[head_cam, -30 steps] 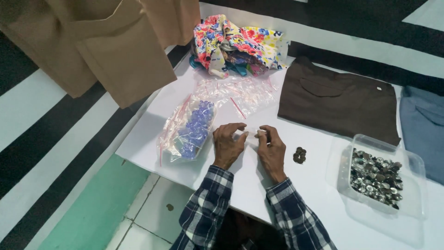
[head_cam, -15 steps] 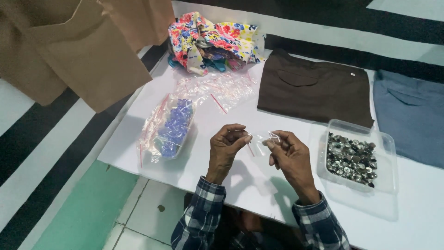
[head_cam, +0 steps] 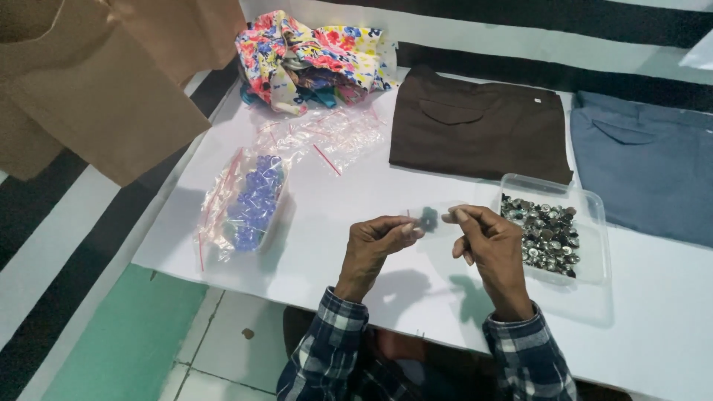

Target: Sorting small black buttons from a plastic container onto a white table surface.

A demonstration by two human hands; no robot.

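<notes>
My left hand [head_cam: 377,243] and my right hand [head_cam: 486,241] are raised a little above the white table [head_cam: 334,245], fingertips facing each other. Between them they pinch a small clear plastic bag [head_cam: 431,220] with a dark round piece showing in it. A clear plastic tray [head_cam: 594,245] heaped with several shiny metal pieces sits just right of my right hand. To the left lies a zip bag of blue beads [head_cam: 249,208].
Empty clear zip bags [head_cam: 334,137] lie further back. A folded brown garment [head_cam: 475,126], a blue-grey garment [head_cam: 646,171] and a bundle of flowered cloth [head_cam: 312,56] sit at the rear. Tan cloth [head_cam: 104,82] hangs at left, over a green and white tiled floor [head_cam: 126,349].
My hands have lifted off the table and moved apart, holding the small clear bag. The dark piece that lay on the table beside my right hand is gone from there.
</notes>
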